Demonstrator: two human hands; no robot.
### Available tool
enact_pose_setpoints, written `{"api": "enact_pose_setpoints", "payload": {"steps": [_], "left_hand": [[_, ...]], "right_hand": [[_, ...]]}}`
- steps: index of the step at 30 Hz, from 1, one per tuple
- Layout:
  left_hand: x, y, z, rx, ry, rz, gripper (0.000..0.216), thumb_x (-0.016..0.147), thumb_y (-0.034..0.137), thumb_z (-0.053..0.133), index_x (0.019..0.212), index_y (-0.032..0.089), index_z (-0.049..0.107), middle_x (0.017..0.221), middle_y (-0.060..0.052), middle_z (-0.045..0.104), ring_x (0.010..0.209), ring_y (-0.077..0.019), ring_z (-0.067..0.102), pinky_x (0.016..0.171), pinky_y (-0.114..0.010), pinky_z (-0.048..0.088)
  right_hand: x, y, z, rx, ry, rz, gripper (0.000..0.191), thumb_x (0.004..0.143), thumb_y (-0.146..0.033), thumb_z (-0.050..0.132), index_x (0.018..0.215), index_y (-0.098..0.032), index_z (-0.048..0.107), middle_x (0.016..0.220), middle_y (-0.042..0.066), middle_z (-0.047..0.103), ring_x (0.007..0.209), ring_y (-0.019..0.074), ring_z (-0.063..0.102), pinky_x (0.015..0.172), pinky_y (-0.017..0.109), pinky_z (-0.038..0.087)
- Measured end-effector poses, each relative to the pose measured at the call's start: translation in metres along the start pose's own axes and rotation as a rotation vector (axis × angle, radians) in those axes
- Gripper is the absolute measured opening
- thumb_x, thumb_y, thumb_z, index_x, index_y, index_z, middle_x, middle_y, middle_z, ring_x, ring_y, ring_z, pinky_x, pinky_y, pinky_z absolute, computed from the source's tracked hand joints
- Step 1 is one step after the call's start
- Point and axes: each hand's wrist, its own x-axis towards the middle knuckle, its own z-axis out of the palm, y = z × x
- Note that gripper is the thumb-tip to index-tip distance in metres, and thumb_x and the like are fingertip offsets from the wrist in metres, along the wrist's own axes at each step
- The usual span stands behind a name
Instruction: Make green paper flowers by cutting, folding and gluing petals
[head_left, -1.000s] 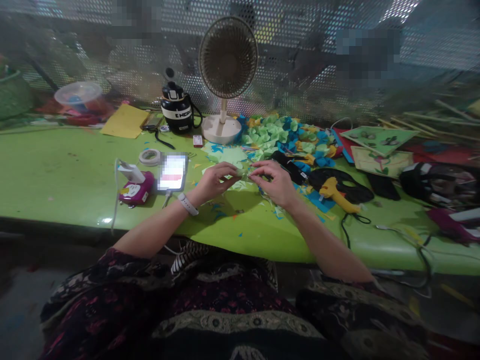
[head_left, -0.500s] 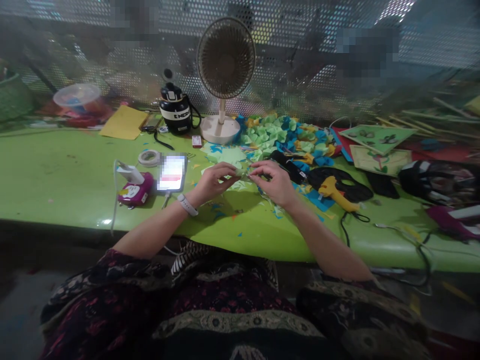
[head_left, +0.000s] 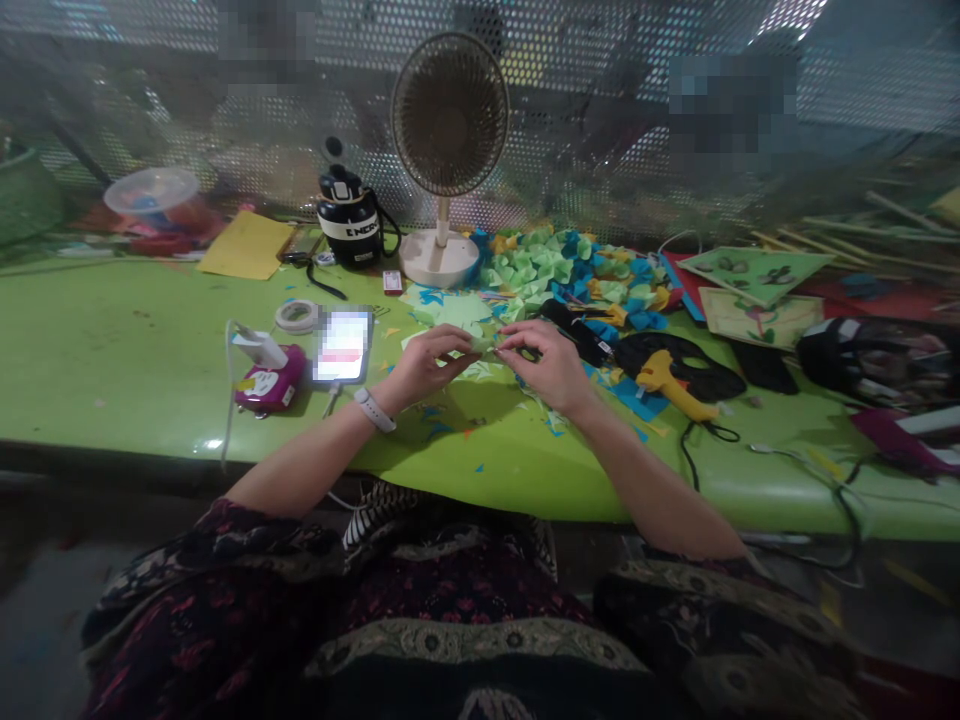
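Note:
My left hand (head_left: 433, 362) pinches a small light green paper piece (head_left: 481, 344) between thumb and fingers. From the other side, my right hand (head_left: 546, 362) meets it with its fingertips closed at the piece's edge; whether they hold something tiny of their own is too small to tell. Both hands are just above the green table, over scattered paper scraps (head_left: 435, 425). Behind them lie a light green paper sheet (head_left: 457, 308) and a heap of green, blue and yellow paper flowers (head_left: 551, 262).
Beyond the hands stand a white fan (head_left: 441, 262) and a black bottle (head_left: 349, 225). To the left are a lit phone (head_left: 343, 347), a tape roll (head_left: 297, 316) and a purple power bank-like item (head_left: 271, 385). A yellow glue gun (head_left: 675, 387) with its cord lies at right.
Both hands stay in nearly the same place, still together at the green paper piece. Only a slight shift of the camera view shows.

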Motion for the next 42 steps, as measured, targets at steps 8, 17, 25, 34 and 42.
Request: {"api": "enact_pose_setpoints", "payload": {"steps": [8, 17, 25, 34, 42], "left_hand": [[0.0, 0.001, 0.0, 0.015, 0.009, 0.007, 0.013, 0.089, 0.028, 0.067, 0.085, 0.015, 0.069, 0.093, -0.01, 0.073, 0.084, -0.0146, 0.07, 0.071, -0.027, 0.06], [0.0, 0.002, 0.0, 0.002, 0.006, 0.0, 0.012, 0.09, 0.026, 0.067, 0.085, 0.015, 0.069, 0.093, -0.01, 0.072, 0.082, -0.0142, 0.07, 0.068, -0.026, 0.06], [0.0, 0.002, 0.0, -0.021, -0.002, -0.023, 0.014, 0.09, 0.028, 0.066, 0.086, 0.016, 0.07, 0.096, -0.01, 0.072, 0.084, -0.0141, 0.07, 0.064, -0.024, 0.061], [0.001, 0.003, -0.001, 0.016, 0.018, 0.029, 0.011, 0.088, 0.026, 0.068, 0.085, 0.016, 0.069, 0.093, -0.01, 0.072, 0.084, -0.0153, 0.071, 0.071, -0.028, 0.061], [-0.002, 0.002, 0.002, -0.018, 0.012, 0.008, 0.017, 0.09, 0.031, 0.066, 0.085, 0.015, 0.068, 0.093, -0.009, 0.071, 0.082, -0.0135, 0.07, 0.064, -0.023, 0.061]], "right_hand": [[-0.001, -0.001, 0.0, -0.037, 0.019, -0.027, 0.007, 0.084, -0.026, 0.069, 0.078, -0.024, 0.071, 0.103, 0.007, 0.072, 0.1, 0.0243, 0.065, 0.094, 0.046, 0.049], [-0.001, 0.001, 0.001, -0.051, 0.026, -0.035, 0.006, 0.084, -0.026, 0.069, 0.078, -0.024, 0.071, 0.102, 0.006, 0.072, 0.099, 0.0246, 0.066, 0.093, 0.047, 0.05], [-0.003, -0.001, 0.003, -0.056, 0.03, -0.037, 0.008, 0.085, -0.029, 0.068, 0.079, -0.025, 0.07, 0.102, 0.006, 0.072, 0.1, 0.0248, 0.066, 0.094, 0.047, 0.05], [-0.004, -0.006, 0.004, -0.078, 0.046, -0.061, 0.007, 0.08, -0.03, 0.07, 0.078, -0.024, 0.067, 0.102, 0.007, 0.072, 0.102, 0.0265, 0.065, 0.094, 0.047, 0.049], [-0.004, -0.004, 0.01, -0.159, 0.067, -0.09, 0.007, 0.08, -0.026, 0.068, 0.075, -0.024, 0.063, 0.102, 0.008, 0.071, 0.103, 0.0278, 0.064, 0.096, 0.049, 0.048]]}}
